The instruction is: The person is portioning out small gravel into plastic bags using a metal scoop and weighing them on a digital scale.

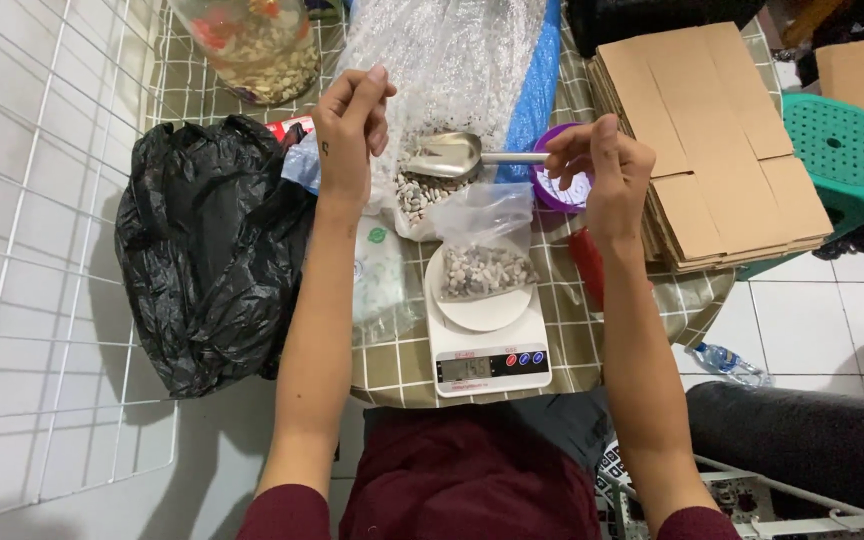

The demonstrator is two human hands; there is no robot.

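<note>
Now we see right hand (607, 165) fingers pinching metal scoop (449, 153) handle | left hand (349, 125) fingers gripping far big pebble bag (452, 70) | small bag (487, 262) on near scale (487, 340), desk (392, 365).

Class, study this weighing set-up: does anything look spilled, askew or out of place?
Nothing looks spilled. One oddity: a plastic water bottle lies on its side on the tiled floor, beside the table.

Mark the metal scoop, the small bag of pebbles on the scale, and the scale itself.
metal scoop (444, 153), head view, on the shiny bowl.
small bag of pebbles (487, 268), head view, on the pebble-filled lower part.
scale (472, 345), head view, on the white body below the round platform.
</note>
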